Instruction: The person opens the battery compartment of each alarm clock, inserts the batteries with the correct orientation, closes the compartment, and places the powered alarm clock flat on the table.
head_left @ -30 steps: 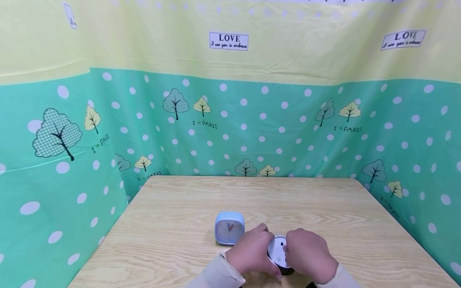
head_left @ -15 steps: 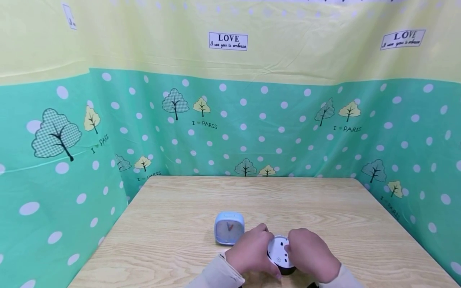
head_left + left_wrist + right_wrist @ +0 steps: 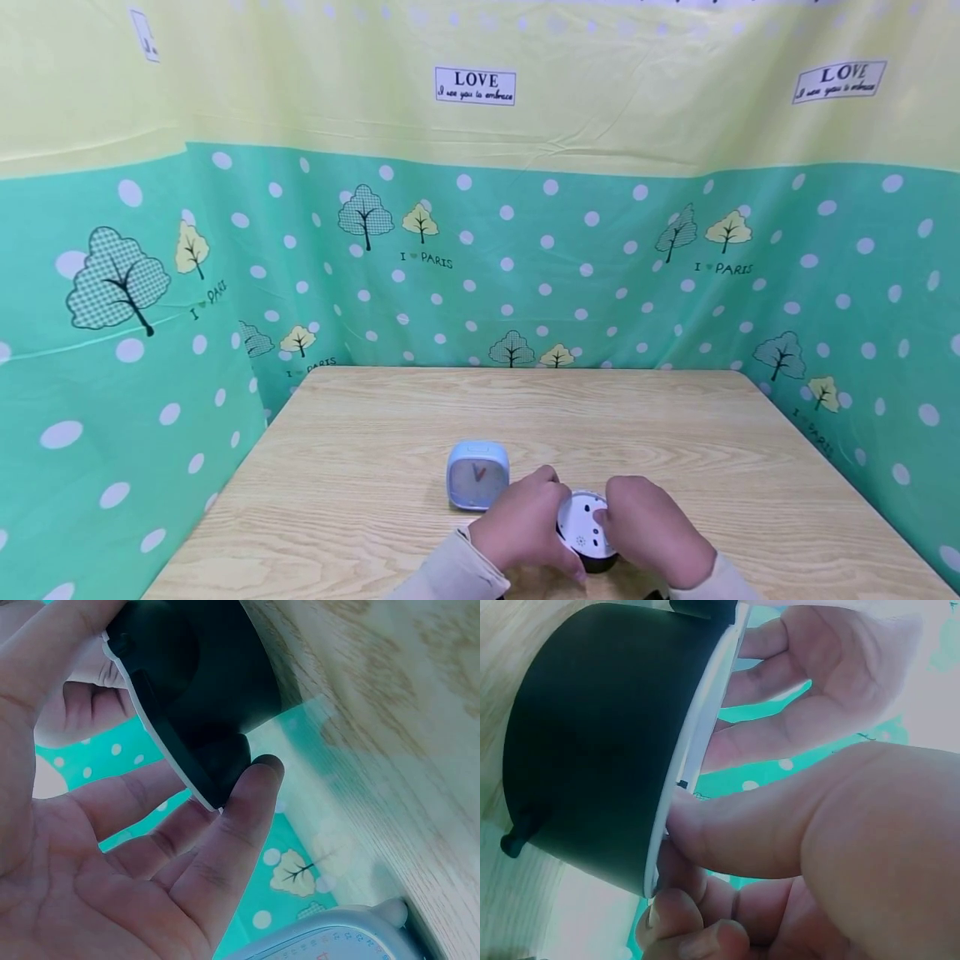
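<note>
A round black alarm clock (image 3: 582, 527) has its white back, with dark knobs and speaker holes, turned up toward me. From the left side my left hand (image 3: 525, 518) grips its rim between thumb and fingers. The right hand (image 3: 654, 530), fingers curled, has its thumb against the white back near the right edge. In the right wrist view, the thumb (image 3: 735, 832) and forefinger close at the rim of the black casing (image 3: 592, 742); what lies between their tips is hidden. The left wrist view shows fingertips at the clock's edge and its dark body (image 3: 187, 667).
A light blue square clock (image 3: 477, 477) stands just beyond the left hand, its face toward me. Both clocks are at a wood-grain table (image 3: 360, 467). A green and yellow patterned curtain (image 3: 525, 217) surrounds the table's back and sides.
The right hand has shifted slightly right, uncovering more of the clock's white back and its knobs. The left hand and the blue clock stay where they were.
</note>
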Action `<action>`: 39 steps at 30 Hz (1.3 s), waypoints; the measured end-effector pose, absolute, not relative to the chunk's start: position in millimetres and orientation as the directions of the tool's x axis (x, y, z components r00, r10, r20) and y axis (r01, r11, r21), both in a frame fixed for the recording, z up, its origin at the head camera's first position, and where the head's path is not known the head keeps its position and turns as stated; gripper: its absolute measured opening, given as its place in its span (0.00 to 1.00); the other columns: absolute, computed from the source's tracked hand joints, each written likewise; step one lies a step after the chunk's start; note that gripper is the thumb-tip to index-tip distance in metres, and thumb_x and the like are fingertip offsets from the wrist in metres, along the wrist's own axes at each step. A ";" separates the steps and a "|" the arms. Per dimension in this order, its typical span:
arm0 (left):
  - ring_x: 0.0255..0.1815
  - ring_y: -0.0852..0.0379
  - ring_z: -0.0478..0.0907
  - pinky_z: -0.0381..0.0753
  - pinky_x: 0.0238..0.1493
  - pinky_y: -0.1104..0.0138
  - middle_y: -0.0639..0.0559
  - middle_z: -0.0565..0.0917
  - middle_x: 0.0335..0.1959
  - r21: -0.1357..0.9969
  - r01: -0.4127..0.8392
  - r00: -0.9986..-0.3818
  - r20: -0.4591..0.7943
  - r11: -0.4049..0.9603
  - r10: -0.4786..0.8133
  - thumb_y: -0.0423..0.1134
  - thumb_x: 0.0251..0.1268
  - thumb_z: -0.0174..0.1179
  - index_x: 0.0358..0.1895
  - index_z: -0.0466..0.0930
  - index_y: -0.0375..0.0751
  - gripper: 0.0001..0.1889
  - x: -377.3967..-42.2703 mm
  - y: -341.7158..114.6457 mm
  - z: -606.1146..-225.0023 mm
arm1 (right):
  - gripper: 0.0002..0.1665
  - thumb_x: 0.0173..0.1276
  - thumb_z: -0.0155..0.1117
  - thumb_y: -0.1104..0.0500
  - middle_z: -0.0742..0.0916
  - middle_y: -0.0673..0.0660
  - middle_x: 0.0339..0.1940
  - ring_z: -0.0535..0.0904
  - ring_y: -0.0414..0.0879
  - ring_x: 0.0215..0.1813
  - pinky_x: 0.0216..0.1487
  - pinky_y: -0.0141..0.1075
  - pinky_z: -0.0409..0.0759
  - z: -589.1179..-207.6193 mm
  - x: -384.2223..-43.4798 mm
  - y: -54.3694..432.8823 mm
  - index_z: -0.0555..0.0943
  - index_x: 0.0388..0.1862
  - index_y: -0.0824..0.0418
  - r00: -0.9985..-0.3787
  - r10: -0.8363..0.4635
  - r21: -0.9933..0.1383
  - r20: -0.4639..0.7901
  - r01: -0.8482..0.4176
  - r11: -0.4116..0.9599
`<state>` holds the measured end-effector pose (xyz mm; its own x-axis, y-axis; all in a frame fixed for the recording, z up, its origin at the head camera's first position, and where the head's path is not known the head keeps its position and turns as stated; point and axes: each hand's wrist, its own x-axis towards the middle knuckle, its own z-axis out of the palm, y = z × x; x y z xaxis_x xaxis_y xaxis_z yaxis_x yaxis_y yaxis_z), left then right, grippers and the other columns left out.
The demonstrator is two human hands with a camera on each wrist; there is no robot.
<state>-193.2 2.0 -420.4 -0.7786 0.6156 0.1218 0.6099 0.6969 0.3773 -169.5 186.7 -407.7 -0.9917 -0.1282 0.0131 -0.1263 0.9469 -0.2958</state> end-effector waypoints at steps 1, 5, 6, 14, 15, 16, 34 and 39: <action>0.31 0.69 0.69 0.73 0.34 0.76 0.61 0.76 0.37 0.380 0.607 -0.780 0.118 0.697 0.615 0.60 0.26 0.88 0.42 0.87 0.48 0.35 -193.2 2.0 -420.2 | 0.15 0.68 0.71 0.57 0.76 0.50 0.20 0.71 0.44 0.23 0.25 0.36 0.69 -407.4 -169.1 186.9 0.77 0.25 0.59 -0.992 -0.126 -0.300 0.014 -0.125 0.946; 0.31 0.69 0.69 0.73 0.34 0.75 0.61 0.76 0.38 0.389 0.591 -0.789 0.099 0.707 0.606 0.60 0.26 0.88 0.42 0.87 0.48 0.35 -192.8 2.5 -418.2 | 0.16 0.69 0.70 0.58 0.76 0.51 0.19 0.70 0.44 0.22 0.24 0.35 0.68 -406.4 -167.4 187.6 0.77 0.23 0.59 -0.992 -0.124 -0.324 0.027 -0.126 0.938; 0.31 0.68 0.69 0.73 0.34 0.75 0.61 0.76 0.38 0.388 0.588 -0.792 0.096 0.710 0.603 0.60 0.26 0.88 0.42 0.87 0.48 0.35 -192.6 2.7 -417.7 | 0.16 0.69 0.70 0.59 0.76 0.51 0.18 0.70 0.44 0.22 0.24 0.35 0.68 -406.4 -167.2 187.7 0.77 0.22 0.59 -0.992 -0.125 -0.330 0.032 -0.129 0.935; 0.31 0.69 0.69 0.72 0.34 0.76 0.62 0.76 0.37 0.366 0.591 -0.794 0.107 0.719 0.599 0.60 0.24 0.88 0.41 0.87 0.48 0.35 -190.5 3.2 -417.1 | 0.17 0.70 0.68 0.59 0.76 0.51 0.19 0.70 0.44 0.23 0.25 0.35 0.68 -408.3 -167.3 190.2 0.76 0.22 0.59 -0.993 -0.115 -0.367 0.036 -0.120 0.923; 0.31 0.69 0.69 0.72 0.34 0.76 0.62 0.76 0.37 0.364 0.592 -0.793 0.108 0.719 0.599 0.60 0.24 0.88 0.42 0.87 0.48 0.35 -190.3 3.1 -417.0 | 0.17 0.70 0.68 0.59 0.76 0.51 0.19 0.70 0.44 0.23 0.25 0.35 0.68 -408.7 -167.5 190.8 0.76 0.22 0.59 -0.993 -0.112 -0.376 0.032 -0.116 0.919; 0.31 0.69 0.69 0.73 0.34 0.76 0.62 0.76 0.37 0.364 0.592 -0.793 0.108 0.719 0.599 0.60 0.25 0.88 0.42 0.87 0.48 0.35 -190.2 3.0 -417.0 | 0.17 0.71 0.68 0.59 0.76 0.52 0.19 0.70 0.44 0.23 0.25 0.34 0.68 -409.1 -167.6 191.3 0.76 0.22 0.59 -0.994 -0.110 -0.385 0.028 -0.112 0.916; 0.32 0.69 0.69 0.72 0.34 0.76 0.62 0.75 0.37 0.365 0.592 -0.794 0.112 0.719 0.598 0.60 0.25 0.88 0.42 0.87 0.48 0.35 -189.3 2.8 -416.3 | 0.17 0.73 0.65 0.59 0.76 0.53 0.19 0.71 0.45 0.23 0.24 0.34 0.68 -405.5 -167.9 198.3 0.75 0.22 0.58 -0.997 -0.073 -0.498 -0.028 -0.050 0.866; 0.32 0.69 0.69 0.73 0.35 0.75 0.61 0.76 0.38 0.374 0.586 -0.797 0.104 0.719 0.595 0.59 0.26 0.88 0.43 0.87 0.48 0.35 -189.3 2.8 -416.2 | 0.19 0.74 0.64 0.59 0.75 0.53 0.18 0.71 0.46 0.22 0.23 0.35 0.68 -402.4 -169.2 202.4 0.74 0.21 0.58 -0.998 -0.055 -0.519 -0.019 -0.037 0.854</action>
<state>-189.3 2.8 -416.2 -0.7971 0.5948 0.1043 0.5855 0.7190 0.3743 -169.2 202.4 -402.4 -0.9983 -0.0553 -0.0189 -0.0375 0.8542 -0.5185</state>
